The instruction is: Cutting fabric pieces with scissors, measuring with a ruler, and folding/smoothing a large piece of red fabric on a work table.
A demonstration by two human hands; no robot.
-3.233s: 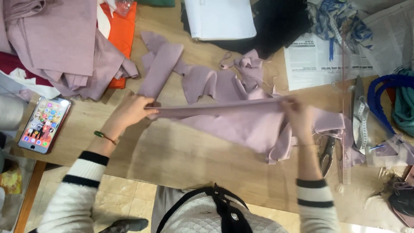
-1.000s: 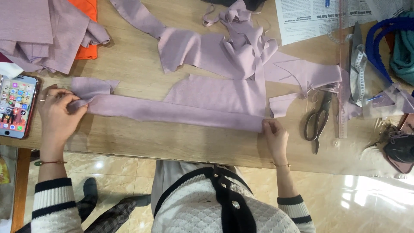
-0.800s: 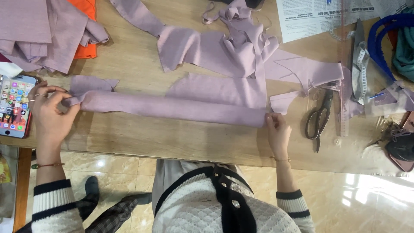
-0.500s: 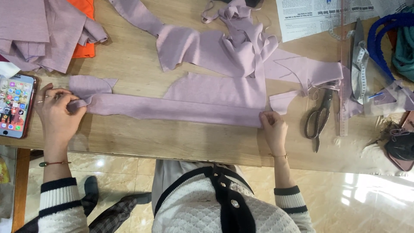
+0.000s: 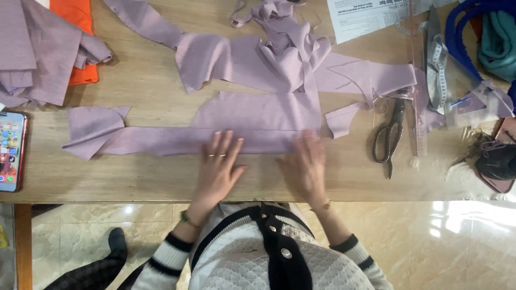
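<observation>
pressing flat, fingers spread, left hand (image 5: 217, 166) and blurred right hand (image 5: 307, 166) cover lilac strip (image 5: 161, 140).

One head-worn view looks steeply down, close over the wooden table (image 5: 134, 86), from its near edge.

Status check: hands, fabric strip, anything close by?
Left hand and right hand flat, open on lilac fabric strip. Strip flat on table. Scissors lie right, apart.
</observation>
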